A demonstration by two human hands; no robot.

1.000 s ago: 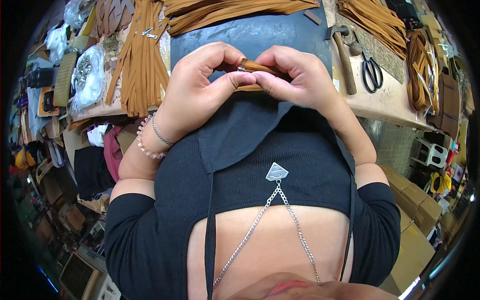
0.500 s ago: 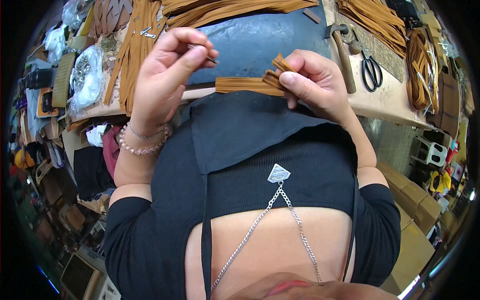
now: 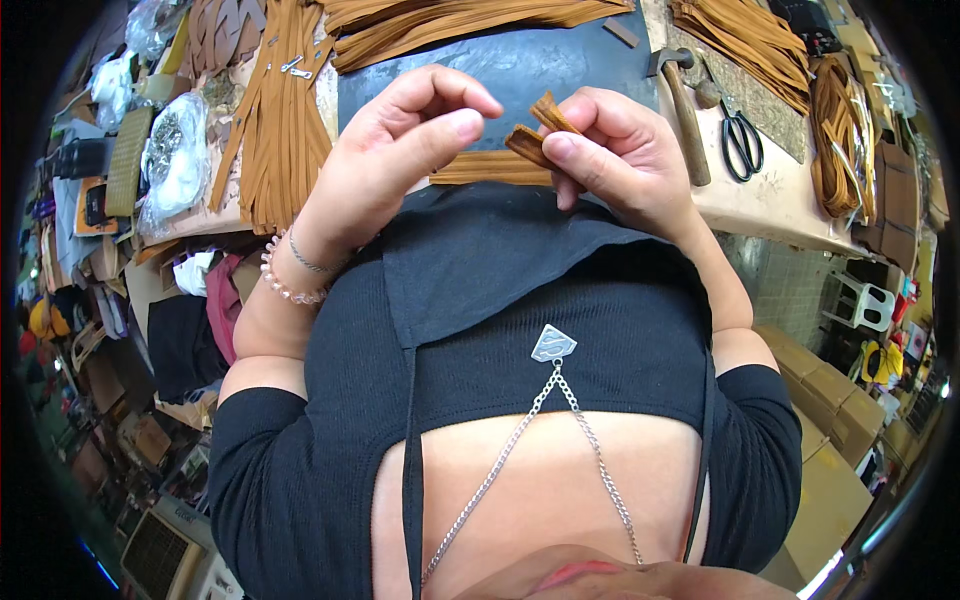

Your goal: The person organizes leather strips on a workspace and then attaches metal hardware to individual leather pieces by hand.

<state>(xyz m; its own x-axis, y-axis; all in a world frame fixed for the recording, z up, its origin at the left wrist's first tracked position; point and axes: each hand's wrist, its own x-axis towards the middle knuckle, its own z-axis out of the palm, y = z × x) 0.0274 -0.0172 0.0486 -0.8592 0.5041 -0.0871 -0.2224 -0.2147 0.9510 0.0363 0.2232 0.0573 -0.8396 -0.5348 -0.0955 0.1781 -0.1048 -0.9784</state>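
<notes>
Between thumb and fingers of my right hand [image 3: 625, 150] is a brown zipper tape [image 3: 528, 145], its two ends spread apart toward the left. Facing those ends, my left hand [image 3: 415, 135] has its fingers curled and thumb bent in close to the forefinger; whatever they hold is hidden. The two hands are apart, above the near edge of a dark work slab [image 3: 500, 95]. Below them a flat length of brown zipper tape [image 3: 475, 170] lies along the slab's edge.
Brown zipper tapes [image 3: 275, 140] lie left with small silver zipper sliders [image 3: 297, 69]; another bundle [image 3: 470, 28] lies behind. A hammer [image 3: 687, 125] and black-handled scissors [image 3: 742, 145] lie on the right, near a coiled brown bundle [image 3: 838, 140]. A plastic bag [image 3: 175, 160] stands far left.
My left hand has moved right, closer to the zipper tape; the small metal piece seen in its fingers is now out of sight. My right hand has shifted slightly left with the tape.
</notes>
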